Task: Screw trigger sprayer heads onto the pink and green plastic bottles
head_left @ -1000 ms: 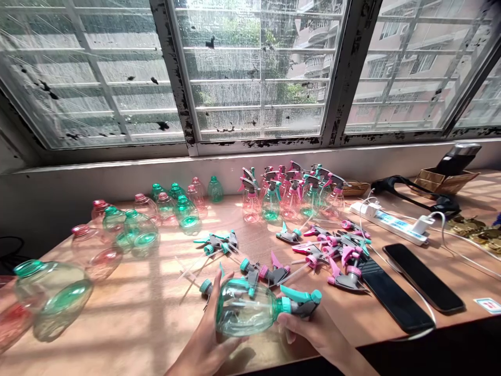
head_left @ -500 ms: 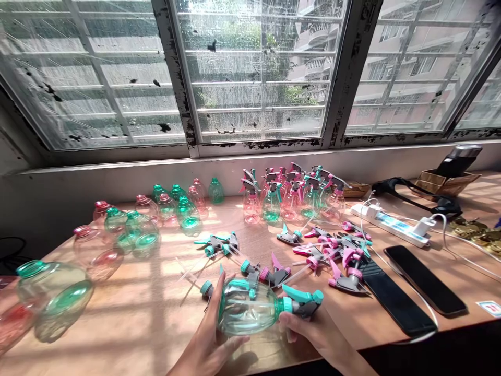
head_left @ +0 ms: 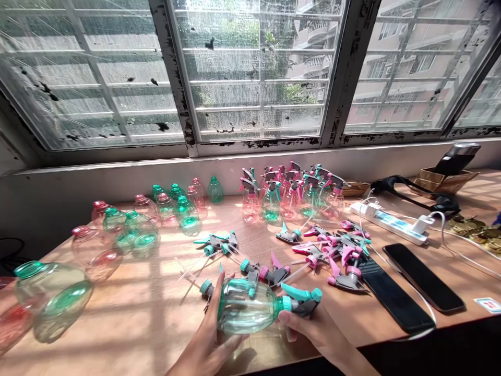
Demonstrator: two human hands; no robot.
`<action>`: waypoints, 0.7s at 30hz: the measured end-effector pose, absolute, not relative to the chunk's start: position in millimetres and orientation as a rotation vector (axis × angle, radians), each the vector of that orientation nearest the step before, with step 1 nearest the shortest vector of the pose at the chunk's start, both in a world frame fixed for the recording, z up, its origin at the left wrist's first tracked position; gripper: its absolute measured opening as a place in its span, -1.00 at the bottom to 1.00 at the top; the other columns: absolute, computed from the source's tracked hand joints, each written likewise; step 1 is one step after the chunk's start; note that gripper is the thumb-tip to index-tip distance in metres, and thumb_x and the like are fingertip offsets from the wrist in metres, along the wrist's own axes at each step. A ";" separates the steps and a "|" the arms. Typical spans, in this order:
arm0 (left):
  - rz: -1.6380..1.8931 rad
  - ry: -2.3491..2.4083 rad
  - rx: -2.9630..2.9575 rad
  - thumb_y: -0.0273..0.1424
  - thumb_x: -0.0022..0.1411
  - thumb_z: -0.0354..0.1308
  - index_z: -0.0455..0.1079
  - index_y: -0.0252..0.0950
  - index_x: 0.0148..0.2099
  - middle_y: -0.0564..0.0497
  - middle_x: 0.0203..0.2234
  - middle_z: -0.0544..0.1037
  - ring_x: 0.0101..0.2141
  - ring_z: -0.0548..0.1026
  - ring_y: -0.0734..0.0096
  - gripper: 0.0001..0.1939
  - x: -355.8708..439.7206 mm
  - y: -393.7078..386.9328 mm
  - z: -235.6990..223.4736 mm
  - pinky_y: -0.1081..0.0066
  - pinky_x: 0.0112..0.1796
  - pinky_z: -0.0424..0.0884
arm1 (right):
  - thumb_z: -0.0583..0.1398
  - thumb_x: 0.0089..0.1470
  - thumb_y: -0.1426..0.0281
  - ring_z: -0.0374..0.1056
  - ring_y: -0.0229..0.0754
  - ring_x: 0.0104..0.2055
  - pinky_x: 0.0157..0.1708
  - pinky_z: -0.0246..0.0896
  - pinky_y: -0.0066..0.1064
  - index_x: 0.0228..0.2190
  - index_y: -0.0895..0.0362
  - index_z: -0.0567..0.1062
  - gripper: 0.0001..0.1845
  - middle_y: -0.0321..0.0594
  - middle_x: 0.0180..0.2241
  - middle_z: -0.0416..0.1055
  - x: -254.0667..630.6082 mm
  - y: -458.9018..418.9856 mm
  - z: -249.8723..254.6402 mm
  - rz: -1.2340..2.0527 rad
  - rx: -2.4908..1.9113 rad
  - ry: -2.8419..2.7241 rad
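My left hand (head_left: 209, 342) wraps round the base of a clear green spray bottle (head_left: 245, 310) that lies on its side just above the wooden table (head_left: 133, 313). At the bottle's neck my right hand (head_left: 313, 331) closes on the teal and grey trigger sprayer head (head_left: 301, 298). Loose trigger heads (head_left: 332, 250), pink and teal, lie scattered just beyond my hands. Assembled bottles with sprayers (head_left: 291, 196) stand in a group near the window wall.
Several empty pink and green bottles without heads (head_left: 129, 232) lie at the left, one large near the left edge (head_left: 52, 297). Two dark phones (head_left: 409, 290) and a white power strip (head_left: 391, 223) with cables sit at the right. A cardboard tray (head_left: 444, 180) stands far right.
The bottle and both hands have barely shifted; the sprayer head stays at the bottle's neck under my right hand's fingers.
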State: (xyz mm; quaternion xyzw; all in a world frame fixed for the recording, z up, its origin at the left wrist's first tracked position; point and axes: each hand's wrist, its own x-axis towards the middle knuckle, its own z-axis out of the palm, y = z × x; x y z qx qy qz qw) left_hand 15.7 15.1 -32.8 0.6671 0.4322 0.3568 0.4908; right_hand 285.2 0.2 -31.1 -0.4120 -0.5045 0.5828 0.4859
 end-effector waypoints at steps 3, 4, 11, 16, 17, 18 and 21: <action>0.847 1.049 1.552 0.04 0.23 0.40 -0.52 0.01 0.61 -0.10 0.60 -0.08 0.52 -0.02 -0.19 0.30 12.8 15.2 -33.8 -0.03 0.49 -0.17 | 0.47 -0.02 -0.09 0.34 -0.18 -0.54 -0.47 0.39 -0.34 -0.41 0.09 0.54 -0.48 -0.34 -0.60 0.44 285.3 -2.3 -29.7 1.434 -1.004 -1.211; 0.845 1.046 1.537 0.03 0.23 0.41 -0.48 -0.03 0.61 -0.11 0.60 -0.10 0.53 -0.04 -0.18 0.30 11.8 15.2 -33.2 0.00 0.49 -0.17 | 0.49 -0.02 -0.07 0.35 -0.18 -0.53 -0.47 0.39 -0.34 -0.36 0.09 0.54 -0.49 -0.34 -0.58 0.45 285.4 -3.1 -29.7 1.446 -0.998 -1.212; 0.840 1.054 1.596 -0.03 0.26 0.41 -0.22 -0.04 0.61 -0.08 0.60 -0.06 0.51 0.03 -0.20 0.14 11.5 17.1 -32.3 0.04 0.49 -0.12 | 0.44 0.03 -0.11 0.34 -0.19 -0.55 -0.48 0.36 -0.33 -0.57 0.09 0.47 -0.43 -0.32 -0.62 0.40 284.1 -1.1 -34.4 1.424 -0.980 -1.245; 0.860 1.067 1.606 -0.02 0.21 0.45 -0.34 0.04 0.62 -0.14 0.58 0.01 0.49 0.08 -0.22 0.24 12.4 19.5 -34.5 -0.05 0.47 -0.07 | 0.44 0.04 -0.11 0.35 -0.18 -0.50 -0.42 0.41 -0.31 -0.55 0.10 0.48 -0.44 -0.31 -0.57 0.42 286.6 -1.1 -30.1 1.461 -0.996 -1.274; 0.847 1.068 1.590 -0.03 0.16 0.49 -0.36 0.03 0.62 -0.15 0.57 0.04 0.48 0.09 -0.24 0.30 12.2 19.5 -33.7 -0.07 0.47 -0.06 | 0.44 0.04 -0.09 0.35 -0.18 -0.49 -0.41 0.40 -0.32 -0.53 0.10 0.49 -0.46 -0.32 -0.56 0.43 287.1 -1.6 -29.0 1.458 -0.994 -1.280; 0.834 1.060 1.566 -0.03 0.12 0.52 -0.38 0.02 0.62 -0.17 0.56 0.08 0.48 0.10 -0.26 0.35 12.0 19.1 -32.4 -0.06 0.47 -0.04 | 0.45 0.05 -0.08 0.35 -0.18 -0.49 -0.41 0.39 -0.33 -0.50 0.10 0.50 -0.48 -0.32 -0.55 0.43 287.4 -2.2 -28.2 1.454 -0.991 -1.283; 0.827 1.020 1.506 0.01 0.16 0.47 -0.35 -0.09 0.63 -0.19 0.52 0.18 0.48 0.12 -0.23 0.31 12.0 16.8 -27.5 0.01 0.47 0.00 | 0.44 0.05 -0.08 0.35 -0.19 -0.49 -0.42 0.36 -0.33 -0.49 0.10 0.51 -0.48 -0.33 -0.55 0.42 287.4 -2.5 -26.9 1.449 -0.974 -1.290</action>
